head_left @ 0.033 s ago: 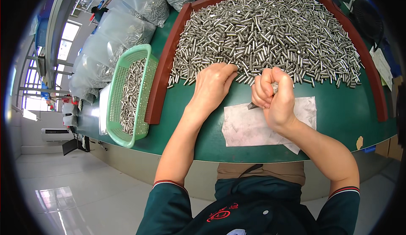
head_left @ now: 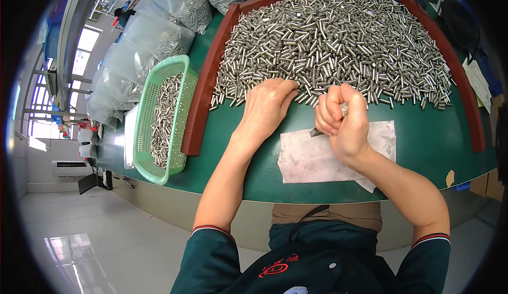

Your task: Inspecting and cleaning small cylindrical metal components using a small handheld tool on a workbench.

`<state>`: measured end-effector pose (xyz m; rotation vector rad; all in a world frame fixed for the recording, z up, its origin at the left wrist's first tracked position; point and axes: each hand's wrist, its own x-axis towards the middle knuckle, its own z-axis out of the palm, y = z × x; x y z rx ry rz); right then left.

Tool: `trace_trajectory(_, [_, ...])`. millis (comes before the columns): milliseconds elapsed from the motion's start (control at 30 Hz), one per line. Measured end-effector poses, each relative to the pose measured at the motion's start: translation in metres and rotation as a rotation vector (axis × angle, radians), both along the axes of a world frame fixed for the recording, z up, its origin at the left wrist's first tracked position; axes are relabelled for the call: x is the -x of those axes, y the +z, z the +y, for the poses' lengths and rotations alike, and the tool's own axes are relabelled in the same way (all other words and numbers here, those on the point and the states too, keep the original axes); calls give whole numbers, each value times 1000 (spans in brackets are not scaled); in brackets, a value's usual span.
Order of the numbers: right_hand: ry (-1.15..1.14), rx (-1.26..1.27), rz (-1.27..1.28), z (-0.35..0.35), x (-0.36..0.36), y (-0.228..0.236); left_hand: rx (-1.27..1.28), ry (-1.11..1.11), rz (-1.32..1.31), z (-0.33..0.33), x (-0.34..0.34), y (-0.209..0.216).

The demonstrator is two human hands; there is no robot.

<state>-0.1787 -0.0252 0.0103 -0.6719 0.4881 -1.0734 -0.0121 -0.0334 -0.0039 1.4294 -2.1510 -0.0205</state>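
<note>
A broad pile of short metal pins (head_left: 328, 45) covers the far part of the green table. At the near edge of this pile is my left hand (head_left: 269, 103), its thumb and fingers curled together; whatever is between the fingertips is hidden. To its right, my right hand (head_left: 345, 122) is closed in a fist above a stained white cloth (head_left: 307, 159). Inside that fist is a small tool with a dark, flat tip (head_left: 316, 132) poking out on the left and a whitish part showing near the thumb. Its exact kind cannot be made out.
Dark red wooden rails (head_left: 203, 103) border the pile. On the left stands a light green perforated basket (head_left: 142, 135) holding more pins. Several clear plastic bags (head_left: 119, 56) of pins line the far left. A black fan-like object (head_left: 459, 26) is at the far right.
</note>
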Motion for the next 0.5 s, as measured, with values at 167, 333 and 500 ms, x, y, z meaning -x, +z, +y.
trace_trajectory(167, [-9,-1,-9,-1,3,-3,-410,157,739,1,6,9])
trace_trajectory(333, [8,-18,-14,-1,2,0,-797,30,1580,5,-8,12])
trace_trajectory(500, [-2,-20,-13,-2,1,-1,-780,-3,1519,6,-8,6])
